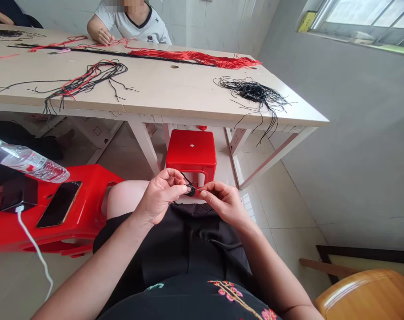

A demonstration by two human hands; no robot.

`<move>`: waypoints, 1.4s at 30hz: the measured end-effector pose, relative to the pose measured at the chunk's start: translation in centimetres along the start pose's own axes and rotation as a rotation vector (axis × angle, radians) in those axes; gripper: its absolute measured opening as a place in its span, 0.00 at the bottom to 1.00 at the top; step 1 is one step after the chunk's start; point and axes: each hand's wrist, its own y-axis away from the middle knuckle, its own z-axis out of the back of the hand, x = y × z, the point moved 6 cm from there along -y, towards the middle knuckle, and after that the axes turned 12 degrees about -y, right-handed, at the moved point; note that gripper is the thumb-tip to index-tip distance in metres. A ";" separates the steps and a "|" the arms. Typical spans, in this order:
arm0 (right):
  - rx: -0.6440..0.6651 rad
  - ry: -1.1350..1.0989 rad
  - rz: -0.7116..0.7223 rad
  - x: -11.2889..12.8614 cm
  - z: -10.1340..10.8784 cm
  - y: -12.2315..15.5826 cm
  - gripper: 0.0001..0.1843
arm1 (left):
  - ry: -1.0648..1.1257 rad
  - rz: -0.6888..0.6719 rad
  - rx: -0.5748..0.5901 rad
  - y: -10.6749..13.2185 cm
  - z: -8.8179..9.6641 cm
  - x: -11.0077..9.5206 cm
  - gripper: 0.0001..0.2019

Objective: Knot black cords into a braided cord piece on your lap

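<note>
Above my lap, my left hand (163, 194) pinches a looped black cord (191, 190) between thumb and fingertips. My right hand (224, 201) holds a strand of the same cord between thumb and forefinger, a short way to the right. Between the two hands the cord bunches into small loops, and thin loose ends hang over the dark skirt (188, 244). Whether the loops form a knot is too small to tell.
On the table (175, 89) lie a black cord tangle (255, 92), mixed black and red cords (88, 80) and a long red bundle (195, 58). A co-worker (131, 22) sits opposite. Left, a red stool (91, 182) bears a phone (59, 204), a black box (18, 194) and a bottle (28, 160).
</note>
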 end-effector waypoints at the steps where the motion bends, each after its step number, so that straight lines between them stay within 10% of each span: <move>1: 0.001 -0.002 0.004 0.1 0.1 -0.1 0.12 | -0.002 0.004 0.001 0.0 0.0 0.1 0.10; 42: -0.104 -0.416 -0.118 2.9 1.8 -2.5 0.16 | -0.373 -0.039 0.112 1.4 -1.5 2.2 0.12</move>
